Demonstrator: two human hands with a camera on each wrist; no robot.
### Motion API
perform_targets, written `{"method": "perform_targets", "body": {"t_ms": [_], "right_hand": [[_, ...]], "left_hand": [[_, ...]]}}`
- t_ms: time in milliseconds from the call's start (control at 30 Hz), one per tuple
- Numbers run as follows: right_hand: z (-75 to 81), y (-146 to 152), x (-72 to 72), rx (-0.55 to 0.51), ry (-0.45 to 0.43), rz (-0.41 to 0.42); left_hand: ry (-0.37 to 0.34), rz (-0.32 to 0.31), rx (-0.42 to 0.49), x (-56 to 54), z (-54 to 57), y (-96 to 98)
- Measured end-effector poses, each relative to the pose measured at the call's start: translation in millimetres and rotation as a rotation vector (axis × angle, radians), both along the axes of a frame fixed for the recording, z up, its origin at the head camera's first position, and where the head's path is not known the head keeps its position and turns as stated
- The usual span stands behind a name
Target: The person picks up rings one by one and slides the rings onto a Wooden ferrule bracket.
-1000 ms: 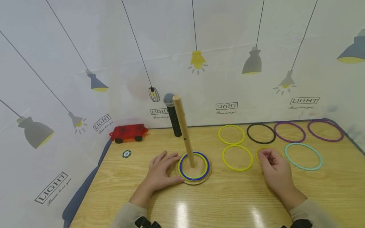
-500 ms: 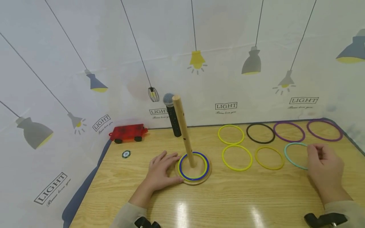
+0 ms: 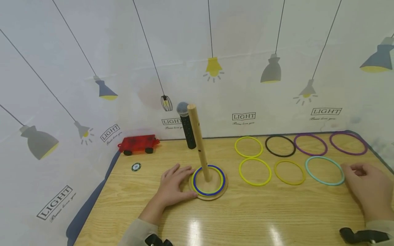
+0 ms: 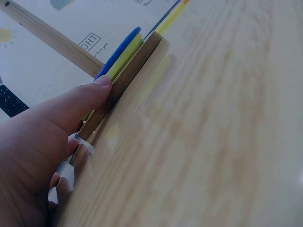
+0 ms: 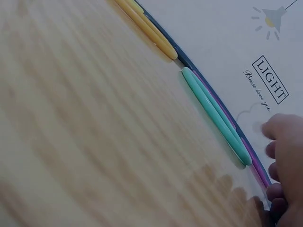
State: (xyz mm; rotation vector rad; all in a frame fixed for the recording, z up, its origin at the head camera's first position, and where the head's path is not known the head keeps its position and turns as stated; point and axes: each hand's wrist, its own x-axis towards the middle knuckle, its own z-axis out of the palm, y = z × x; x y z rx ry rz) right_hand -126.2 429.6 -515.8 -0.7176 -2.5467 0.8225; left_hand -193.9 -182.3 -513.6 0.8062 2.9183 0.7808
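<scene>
A wooden peg stand (image 3: 201, 150) rises from a round base on the table. My left hand (image 3: 173, 184) grips the left side of this base, thumb along its near edge and fingers spread behind. Around the foot of the peg lie a blue ring (image 4: 117, 51) and a yellow ring (image 4: 127, 56), one on the other. To the right, my right hand (image 3: 369, 186) hovers just beside a turquoise ring (image 5: 213, 113), its fingers loosely curled with nothing between them. The turquoise ring lies flat on the table.
Left of the turquoise ring lie a dark yellow ring (image 3: 289, 183) and a yellow ring (image 3: 255, 185). Behind them are another yellow ring, a black ring (image 3: 280, 156) and two purple rings. A microphone (image 3: 187, 131), red toy car (image 3: 138, 144) and chip (image 3: 136, 166) sit further left.
My right hand has moved right, from over the dark yellow ring, across the turquoise ring, to beyond its right side. My left hand stays at the stand. The rings keep their places.
</scene>
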Motion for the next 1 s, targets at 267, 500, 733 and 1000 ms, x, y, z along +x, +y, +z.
{"method": "perform_targets", "body": {"t_ms": [267, 500, 733, 1000], "right_hand": [[-2.1, 8.0, -0.4, 0.087, -0.116, 0.107], [7.1, 3.3, -1.2, 0.119, -0.143, 0.122], [9.1, 0.9, -1.6, 0.118, -0.179, 0.140], [5.3, 6.1, -5.8, 0.169, -0.210, 0.198]], "left_hand": [[0.011, -0.003, -0.002, -0.4, -1.8, -0.3], [0.024, -0.007, 0.013, 0.4, -0.3, -0.2], [0.028, -0.007, 0.018, 0.8, -0.6, -0.6], [0.042, -0.005, 0.020, 0.4, -2.3, -0.4]]}}
